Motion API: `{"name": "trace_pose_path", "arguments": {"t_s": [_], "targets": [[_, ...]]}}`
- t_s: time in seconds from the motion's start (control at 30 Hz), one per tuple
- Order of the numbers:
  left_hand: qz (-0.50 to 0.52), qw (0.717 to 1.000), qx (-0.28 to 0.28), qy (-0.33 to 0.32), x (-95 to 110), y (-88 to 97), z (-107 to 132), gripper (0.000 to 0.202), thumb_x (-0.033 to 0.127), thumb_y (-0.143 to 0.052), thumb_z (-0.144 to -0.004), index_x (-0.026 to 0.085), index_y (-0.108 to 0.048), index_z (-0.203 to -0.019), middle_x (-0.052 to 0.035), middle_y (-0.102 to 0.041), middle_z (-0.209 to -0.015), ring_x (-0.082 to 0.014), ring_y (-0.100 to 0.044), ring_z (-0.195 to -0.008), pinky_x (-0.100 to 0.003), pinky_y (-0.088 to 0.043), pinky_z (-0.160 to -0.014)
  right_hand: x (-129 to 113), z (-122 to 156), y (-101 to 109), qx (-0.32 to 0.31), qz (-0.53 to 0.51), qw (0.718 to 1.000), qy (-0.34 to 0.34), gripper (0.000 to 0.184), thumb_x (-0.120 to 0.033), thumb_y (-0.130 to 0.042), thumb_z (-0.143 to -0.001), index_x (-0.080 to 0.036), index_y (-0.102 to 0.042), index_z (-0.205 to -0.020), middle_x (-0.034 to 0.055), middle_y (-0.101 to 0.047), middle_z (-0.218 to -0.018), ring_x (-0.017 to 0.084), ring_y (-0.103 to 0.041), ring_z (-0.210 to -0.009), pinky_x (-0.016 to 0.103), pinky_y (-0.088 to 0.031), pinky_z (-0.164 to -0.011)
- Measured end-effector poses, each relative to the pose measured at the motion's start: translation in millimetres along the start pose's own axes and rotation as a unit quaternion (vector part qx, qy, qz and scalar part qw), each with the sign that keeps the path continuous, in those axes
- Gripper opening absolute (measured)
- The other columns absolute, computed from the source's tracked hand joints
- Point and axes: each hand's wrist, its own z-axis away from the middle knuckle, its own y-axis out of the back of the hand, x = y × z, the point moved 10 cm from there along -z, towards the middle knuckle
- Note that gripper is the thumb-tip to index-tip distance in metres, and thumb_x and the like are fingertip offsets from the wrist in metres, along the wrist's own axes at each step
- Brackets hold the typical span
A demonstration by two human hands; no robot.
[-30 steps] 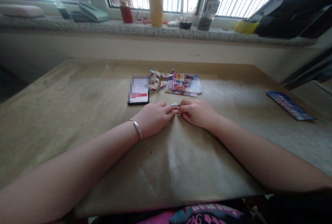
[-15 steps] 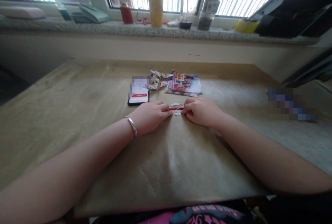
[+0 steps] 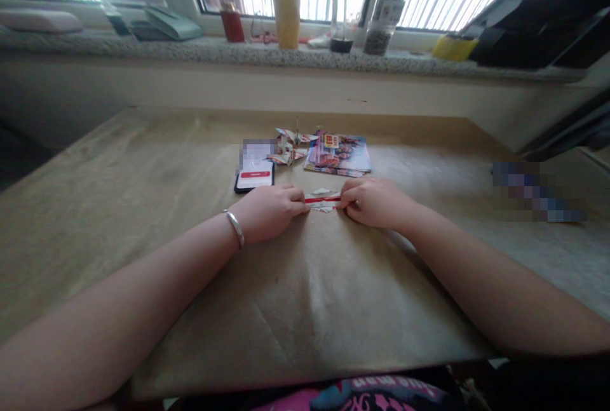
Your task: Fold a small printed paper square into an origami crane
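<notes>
A small piece of folded paper [image 3: 323, 200], white with a red stripe across it, lies on the table between my hands. My left hand [image 3: 274, 209] is closed on its left end, fingertips pinching the edge. At the right end, the bent fingers of my right hand [image 3: 374, 202] grip the paper as well. Pointed flaps show above and below the red stripe. The ends under my fingers are hidden. Just beyond my left hand lies a phone [image 3: 255, 176], and past the paper are folded paper cranes [image 3: 288, 154] and a stack of printed paper sheets [image 3: 339, 155].
The table [image 3: 200, 309] has a tan cover. Behind it runs a stone windowsill [image 3: 190, 52] with a red jar [image 3: 232, 23], a yellow cylinder [image 3: 286, 4], a clear container [image 3: 381, 23] and a black bag [image 3: 528, 23]. A blurred flat item [image 3: 536, 192] lies at the right.
My left hand has slid slightly left along the paper, and my right hand a little right. More of the paper and its red stripe shows between them.
</notes>
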Motion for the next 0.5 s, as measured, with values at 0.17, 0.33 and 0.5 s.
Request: {"name": "trace_pose_path", "arguments": {"t_s": [0.17, 0.33, 0.5], "targets": [[-0.021, 1.0, 0.014, -0.006, 6.0, 5.5, -1.7, 0.023, 0.013, -0.045, -0.085, 0.015, -0.065, -0.096, -0.0088, -0.061, -0.093, -0.0181, -0.057, -0.085, -0.029, -0.048, -0.072, 0.0, 0.6, 0.8, 0.01, -0.002, 1.0, 0.001, 0.024, -0.019, -0.051, -0.075, -0.026, -0.073, -0.081, 0.001, -0.068, -0.09, 0.018, -0.061, -0.08, 0.027, -0.04, -0.064], [-0.022, 0.999, 0.045, 0.005, 7.1, 8.4, -2.9, 0.022, 0.014, -0.048, -0.082, 0.015, -0.065, -0.095, -0.0082, -0.062, -0.097, -0.0188, -0.057, -0.086, -0.03, -0.049, -0.072, -2.5, 1.3, 0.7, 0.028, -0.006, 1.0, 0.001, 0.022, -0.018, -0.05, -0.075, -0.024, -0.071, -0.08, 0.0021, -0.067, -0.089, 0.017, -0.06, -0.078, 0.027, -0.038, -0.064], [0.034, 0.995, 0.094, 0.007, -1.0, 9.0, 0.0, 0.024, 0.012, -0.047, -0.082, 0.018, -0.065, -0.097, -0.0059, -0.063, -0.106, -0.018, -0.057, -0.091, -0.031, -0.048, -0.079, -6.0, 1.3, -0.3, 0.065, -0.005, 0.998, 0.016, 0.018, -0.016, -0.047, -0.076, -0.019, -0.064, -0.078, 0.0049, -0.064, -0.084, 0.017, -0.057, -0.077, 0.026, -0.037, -0.064]]}}
